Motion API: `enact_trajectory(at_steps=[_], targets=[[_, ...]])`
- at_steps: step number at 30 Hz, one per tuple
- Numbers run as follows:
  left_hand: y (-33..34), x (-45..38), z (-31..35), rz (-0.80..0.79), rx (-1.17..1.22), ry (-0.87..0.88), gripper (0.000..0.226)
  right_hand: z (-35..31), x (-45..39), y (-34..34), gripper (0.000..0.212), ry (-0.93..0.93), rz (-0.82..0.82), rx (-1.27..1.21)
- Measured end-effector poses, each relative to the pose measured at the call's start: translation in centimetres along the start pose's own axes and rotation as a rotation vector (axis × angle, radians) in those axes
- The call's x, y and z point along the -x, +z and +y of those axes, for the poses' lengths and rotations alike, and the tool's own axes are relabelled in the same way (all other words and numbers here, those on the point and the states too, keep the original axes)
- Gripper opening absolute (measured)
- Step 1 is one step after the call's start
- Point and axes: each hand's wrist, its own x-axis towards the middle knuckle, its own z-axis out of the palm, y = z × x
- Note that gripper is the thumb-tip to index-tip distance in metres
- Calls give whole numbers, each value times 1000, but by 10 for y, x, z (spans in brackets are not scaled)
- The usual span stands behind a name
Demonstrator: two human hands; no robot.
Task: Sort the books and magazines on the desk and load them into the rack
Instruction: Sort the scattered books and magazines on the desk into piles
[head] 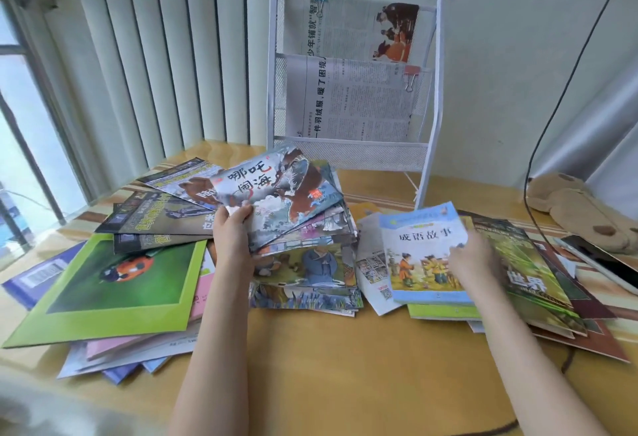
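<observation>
On the yellow wooden worktop (345, 359) the books and magazines lay in loose heaps, none of them in the rack. The left hand (232, 228) gripped the near-left corner of a fanned bundle of thin picture books (297, 214), thumb on top of the grey-blue cover with the brown dragon, lifting that edge off the middle stack of illustrated story books (307, 277) beneath it. The right hand (473, 259) was blurred; its fingers rested on the light-blue paperback with two painted children (421, 252), which topped the heap toward the right edge, but whether they were spread or curled could not be told. Just right of that book lay a green nature magazine (528, 263) over dark brown covers. Toward the left edge a lime-green bordered book showing a ladybird (114, 283) lay over pink and blue booklets, with dark wildlife magazines (162, 221) behind it. At the far edge stood the white metal mesh rack (352, 66), two clipped newspapers (355, 90) in its upper pockets. A tan plush toy (580, 208) and a dark tablet (607, 263) lay near the right edge.
</observation>
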Motion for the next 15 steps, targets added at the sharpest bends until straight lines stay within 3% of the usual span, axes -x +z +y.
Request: enact_trajectory(at_steps=[2,4,5,7,9,10,12,13,15], targets=[[-4,-2,1,-32,-41,20,12,-8,12,9,53,-103,83,-30],[-8,-3,2,-75,-79,5,9,-27,29,9,48,-313,165,-249],[-9,-3,2,-98,-122,1,9,-42,37,12,44,-354,80,-408],[-9,1,3,-148,-267,35,6,-71,55,22,46,-282,-270,-642],[-5,5,0,-194,-473,107,5,-87,71,37,49,-86,-604,-715],[-3,6,-2,-192,-634,146,9,-91,73,44,43,-22,-663,-738],[-1,9,-7,-95,-1095,239,22,-94,71,52,32,44,-627,-768],[-1,8,-9,-35,-1278,290,29,-96,68,53,41,73,-619,-784],[0,5,-15,0,-1407,371,36,-98,62,52,59,143,-641,-791]])
